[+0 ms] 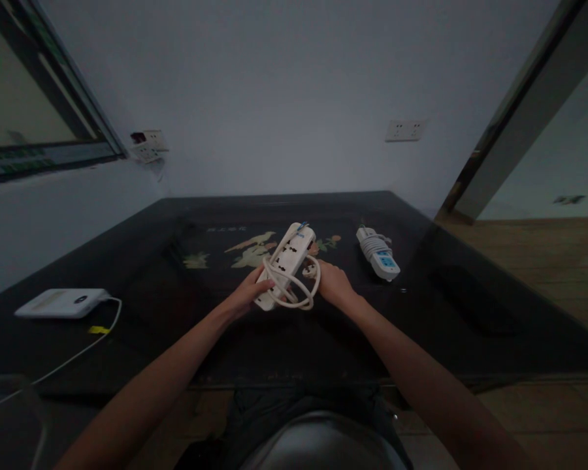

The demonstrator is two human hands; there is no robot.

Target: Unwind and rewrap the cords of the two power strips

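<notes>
So, both your forearms [177, 367] stretch forward over the near edge of the desk [142, 261], angling inward until your hands come close together at about its middle. Your left hand [251, 288] is clamped on the lower left side of the white strip [291, 251], thumb laid over its face. Your right hand [334, 282] is curled in at the plug end of the cord [304, 303], knuckles up, with the plug [310, 269] at its fingers. The strip is tilted, its far end leaning to your right, in front of the print [252, 251] on the desk. A short line of characters [226, 229] shows above that print, too faint to read; the blue mark [302, 228] at the strip's far end is also too small to make out.

Loops of cord cross the strip's near half and cover part of its face. To your right, well apart from your hand, lies a second strip [383, 260] with blue socket panels, its own cord wound round it. Far to your left lies a white device [61, 303], with a cable [73, 358] and a yellow tag [98, 329] beside it
</notes>
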